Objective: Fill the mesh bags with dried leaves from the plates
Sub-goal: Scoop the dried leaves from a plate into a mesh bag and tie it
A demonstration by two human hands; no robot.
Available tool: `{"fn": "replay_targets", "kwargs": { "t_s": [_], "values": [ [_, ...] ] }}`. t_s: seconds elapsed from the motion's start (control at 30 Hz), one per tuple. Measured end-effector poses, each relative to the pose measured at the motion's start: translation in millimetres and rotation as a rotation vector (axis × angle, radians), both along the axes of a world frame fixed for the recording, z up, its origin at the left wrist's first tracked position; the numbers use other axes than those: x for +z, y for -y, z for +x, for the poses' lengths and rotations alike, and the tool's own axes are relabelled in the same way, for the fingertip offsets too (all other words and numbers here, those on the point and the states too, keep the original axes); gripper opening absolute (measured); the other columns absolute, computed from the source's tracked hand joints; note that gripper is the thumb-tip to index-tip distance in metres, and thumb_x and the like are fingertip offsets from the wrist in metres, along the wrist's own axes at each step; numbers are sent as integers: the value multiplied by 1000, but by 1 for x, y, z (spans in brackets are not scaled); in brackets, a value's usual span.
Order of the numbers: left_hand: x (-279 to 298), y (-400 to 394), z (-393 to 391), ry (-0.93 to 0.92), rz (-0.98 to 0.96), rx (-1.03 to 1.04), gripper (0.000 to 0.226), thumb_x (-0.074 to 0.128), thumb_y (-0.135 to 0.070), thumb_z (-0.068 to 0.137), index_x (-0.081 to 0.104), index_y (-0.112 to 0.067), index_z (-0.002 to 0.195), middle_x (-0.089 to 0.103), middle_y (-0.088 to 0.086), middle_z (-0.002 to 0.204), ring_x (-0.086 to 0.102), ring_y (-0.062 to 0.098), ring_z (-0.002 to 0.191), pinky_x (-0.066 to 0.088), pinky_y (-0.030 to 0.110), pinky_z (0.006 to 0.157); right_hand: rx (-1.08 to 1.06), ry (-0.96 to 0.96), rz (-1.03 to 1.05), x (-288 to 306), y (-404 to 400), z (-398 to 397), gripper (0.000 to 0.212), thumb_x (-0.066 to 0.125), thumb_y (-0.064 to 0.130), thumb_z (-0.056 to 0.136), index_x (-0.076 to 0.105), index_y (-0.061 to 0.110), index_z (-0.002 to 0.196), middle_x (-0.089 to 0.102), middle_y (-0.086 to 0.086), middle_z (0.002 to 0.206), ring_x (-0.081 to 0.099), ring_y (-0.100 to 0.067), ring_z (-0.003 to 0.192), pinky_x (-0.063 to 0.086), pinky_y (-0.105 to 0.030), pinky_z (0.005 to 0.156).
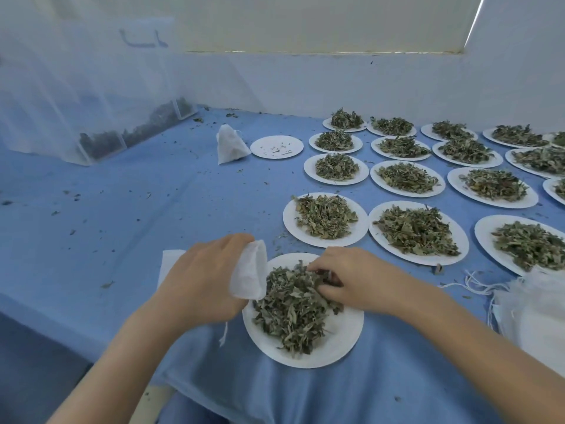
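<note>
Your left hand (201,280) is gripping a small white mesh bag (249,275) by its side, fingers curled round it, holding it just at the left rim of the nearest paper plate (333,347), w/ the bag's mouth turned toward the leaves. A drawstring (224,333) is hanging down below that hand. Your right hand (354,280) is resting on the pile of dried leaves (290,310) on that plate, fingers bent and pinching into the far side of the pile; how much it's holding I can't tell.

The plate is sitting on a blue cloth (153,209) close to you, approx. between your two forearms. A flat white sheet (169,261) is poking out from behind your left hand.

Beyond, to the right, more plates of leaves (417,231) are lying in rows, near each other, reaching back toward the wall. One empty plate (276,146) w/ only crumbs is sitting at the left end of the far rows, and just beside it, on its left, a filled bag (230,145) is standing upright w/ its top drawn shut.

At the right edge a stack of spare bags (532,313) is lying w/ loose white strings trailing toward the plates. Far left, clear containers (104,145) w/ dark leaves are sitting behind a sheer white net. Leaf bits are scattered over the cloth.
</note>
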State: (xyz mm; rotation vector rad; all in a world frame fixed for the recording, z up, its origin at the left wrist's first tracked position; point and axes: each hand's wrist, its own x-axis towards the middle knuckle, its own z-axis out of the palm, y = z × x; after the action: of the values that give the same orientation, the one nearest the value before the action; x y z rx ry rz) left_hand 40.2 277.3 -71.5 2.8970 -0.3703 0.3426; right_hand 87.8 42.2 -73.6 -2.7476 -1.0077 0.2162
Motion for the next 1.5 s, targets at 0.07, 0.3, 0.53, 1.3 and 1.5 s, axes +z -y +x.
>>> {"fn": "replay_targets", "kwargs": {
  "t_s": [0.07, 0.3, 0.53, 1.3, 1.5],
  "values": [
    [1, 3, 2, -1, -18, 2, 59, 64, -31, 72, 42, -27, 127, 54, -10, 119, 53, 21, 104, 33, 26, 75, 7, 43, 12, 1, 0, -1, 31, 53, 34, 93, 58, 26, 122, 58, 3, 114, 53, -14, 105, 42, -27, 87],
    [4, 11, 10, -52, -33, -12, 59, 61, -41, 70, 40, -31, 124, 53, -12, 118, 52, 20, 106, 33, 26, 79, -34, 98, 152, 27, 4, -2, 27, 54, 31, 93, 63, 19, 116, 57, 0, 106, 58, -11, 85, 38, -18, 79],
    [11, 19, 13, -76, -96, -11, 58, 65, -36, 70, 40, -31, 122, 53, -12, 114, 53, 19, 104, 41, 33, 85, 11, 85, 308, 47, -2, -10, 25, 59, 23, 91, 65, 15, 113, 53, 6, 97, 64, -8, 65, 42, -9, 76],
    [18, 38, 9, -36, -169, -49, 52, 63, -42, 70, 45, -30, 118, 53, -17, 102, 53, 11, 92, 30, 24, 64, -36, -44, 507, 50, -23, -19, 25, 76, 17, 76, 73, 18, 101, 71, -6, 85, 61, -12, 73, 47, -24, 72],
    [19, 30, 7, -37, -230, -31, 55, 67, -35, 67, 46, -30, 118, 48, -20, 93, 49, 11, 83, 29, 24, 67, -82, -596, 811, 53, -13, -17, 34, 66, 2, 84, 66, 16, 115, 72, 4, 106, 67, -2, 94, 49, -10, 82]
  ]
}}
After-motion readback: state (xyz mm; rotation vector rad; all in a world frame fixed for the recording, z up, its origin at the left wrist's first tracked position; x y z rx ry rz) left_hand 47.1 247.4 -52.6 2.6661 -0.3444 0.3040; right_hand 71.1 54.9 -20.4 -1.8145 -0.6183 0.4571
